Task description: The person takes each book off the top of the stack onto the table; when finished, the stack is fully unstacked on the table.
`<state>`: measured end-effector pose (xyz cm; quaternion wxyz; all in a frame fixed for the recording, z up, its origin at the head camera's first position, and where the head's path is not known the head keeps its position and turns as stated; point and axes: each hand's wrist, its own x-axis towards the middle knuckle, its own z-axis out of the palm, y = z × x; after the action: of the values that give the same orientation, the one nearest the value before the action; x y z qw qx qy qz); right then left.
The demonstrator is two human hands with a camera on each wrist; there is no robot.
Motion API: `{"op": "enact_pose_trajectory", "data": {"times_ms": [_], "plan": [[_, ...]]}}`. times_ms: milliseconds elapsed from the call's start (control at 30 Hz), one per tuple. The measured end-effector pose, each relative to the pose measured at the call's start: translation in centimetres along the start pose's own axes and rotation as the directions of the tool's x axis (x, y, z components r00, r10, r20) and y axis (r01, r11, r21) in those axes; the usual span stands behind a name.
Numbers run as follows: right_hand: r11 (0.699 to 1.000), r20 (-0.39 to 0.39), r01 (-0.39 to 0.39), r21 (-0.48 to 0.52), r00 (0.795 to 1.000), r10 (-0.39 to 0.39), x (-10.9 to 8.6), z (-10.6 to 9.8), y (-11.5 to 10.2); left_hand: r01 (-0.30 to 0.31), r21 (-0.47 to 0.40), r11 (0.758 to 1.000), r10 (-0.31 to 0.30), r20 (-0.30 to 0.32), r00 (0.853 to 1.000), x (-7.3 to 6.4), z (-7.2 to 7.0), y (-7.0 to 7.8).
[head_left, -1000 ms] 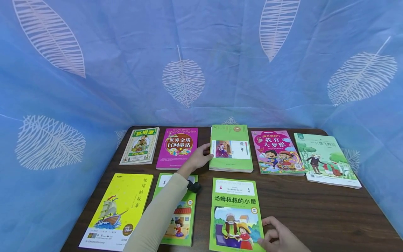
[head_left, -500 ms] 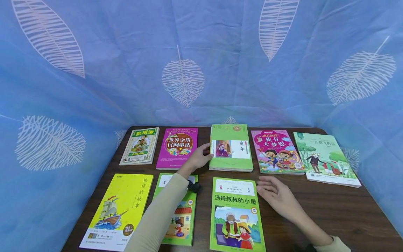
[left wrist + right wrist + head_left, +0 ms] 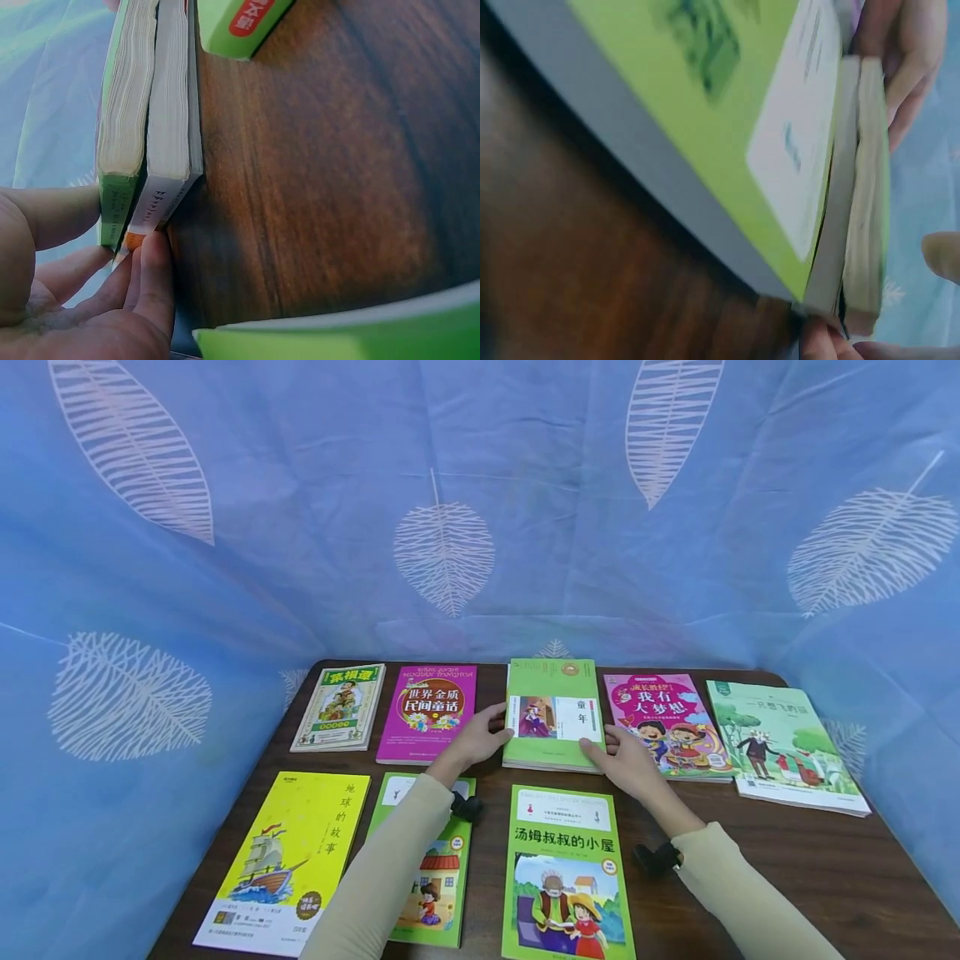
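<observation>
Toward the back of the table lies a green book (image 3: pixel 551 681) with a purple-dressed figure on its cover, stacked on a second book (image 3: pixel 169 105). My left hand (image 3: pixel 480 739) holds the stack's left side. In the left wrist view its thumb touches the green book and its fingertips press the lower book's white and orange end. My right hand (image 3: pixel 633 768) is at the front right corner of the stack. The right wrist view has its fingers (image 3: pixel 825 341) at the corner and its thumb (image 3: pixel 943 255) apart from the cover. The lower book's cover is hidden.
Magenta books lie left (image 3: pixel 423 714) and right (image 3: pixel 667 722) of the stack. Farther out are a small green-and-cream book (image 3: pixel 337 706) and a pale green one (image 3: pixel 787 743). In front lie a yellow book (image 3: pixel 285 852) and two green ones (image 3: pixel 566 868) (image 3: pixel 450 893). A blue curtain (image 3: pixel 315 527) hangs behind.
My right hand has moved from beside the front green book, up and away to the stack's right corner. The left hand has stayed at the stack's left side.
</observation>
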<state>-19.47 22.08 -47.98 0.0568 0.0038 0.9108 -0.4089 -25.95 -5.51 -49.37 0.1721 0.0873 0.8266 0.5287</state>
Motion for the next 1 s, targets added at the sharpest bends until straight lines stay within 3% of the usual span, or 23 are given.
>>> {"op": "enact_pose_trajectory", "data": {"times_ms": [200, 367, 667, 1000], "plan": [[0.992, -0.040, -0.043, -0.120, 0.998, 0.038, 2.3, 0.2, 0.2, -0.003, 0.005, 1.000, 0.003, -0.007, 1.000, 0.1, 0.1, -0.2], [0.982, -0.041, -0.098, -0.163, 0.995, 0.092, 3.3, 0.2, -0.4, 0.001, -0.005, 1.000, -0.001, -0.003, 1.000, 0.0, 0.0, -0.2], [0.986, -0.046, -0.127, -0.107, 0.991, 0.123, 3.8, 0.1, -0.4, -0.008, -0.006, 1.000, 0.008, -0.007, 1.000, 0.2, 0.0, -0.2], [0.992, -0.110, -0.116, -0.040, 0.988, 0.111, 3.5, 0.2, 0.3, 0.009, 0.025, 1.000, -0.009, 0.005, 1.000, -0.1, -0.1, -0.2]]}}
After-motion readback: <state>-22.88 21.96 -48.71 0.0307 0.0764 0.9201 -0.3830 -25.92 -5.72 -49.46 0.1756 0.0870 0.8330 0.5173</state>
